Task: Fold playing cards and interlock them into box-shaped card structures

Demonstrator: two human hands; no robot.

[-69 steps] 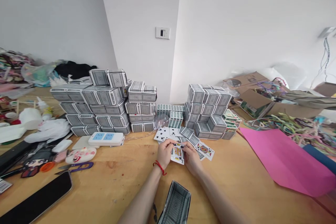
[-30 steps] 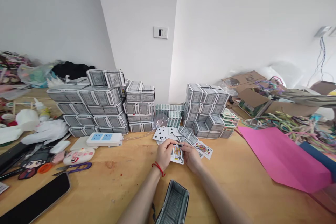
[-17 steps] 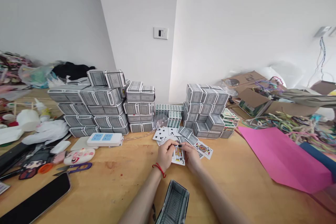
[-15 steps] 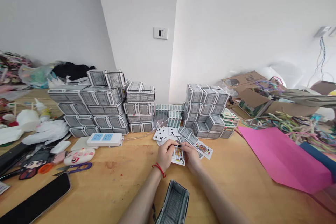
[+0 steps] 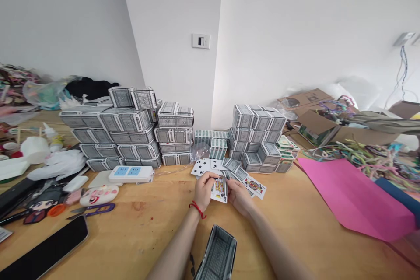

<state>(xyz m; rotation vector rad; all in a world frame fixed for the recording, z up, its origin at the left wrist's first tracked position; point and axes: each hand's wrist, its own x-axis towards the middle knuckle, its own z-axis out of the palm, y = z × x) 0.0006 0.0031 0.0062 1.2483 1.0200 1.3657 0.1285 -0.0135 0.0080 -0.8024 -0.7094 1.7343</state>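
Observation:
My left hand (image 5: 204, 189), with a red cord on its wrist, is closed on a playing card (image 5: 218, 190) that shows a king of spades. My right hand (image 5: 239, 196) is at the card's right side, its thumb and fingertips pinched near the top edge; how much it grips there is too small to make out. Behind my hands lie loose playing cards (image 5: 201, 168), some face up and some showing grey backs. Between my forearms stands an open box folded from grey-backed cards (image 5: 219, 249).
Stacked card-built blocks stand at the left (image 5: 131, 140) and right (image 5: 259, 140). A white power strip (image 5: 131, 174), purple-handled snips (image 5: 98, 209) and a phone (image 5: 49, 249) lie leftward. Pink paper (image 5: 354, 197) and tangled cords (image 5: 357, 157) are on the right.
The king card and my left hand have shifted slightly left. My right hand has come a little away from the card's face, so more of the card shows.

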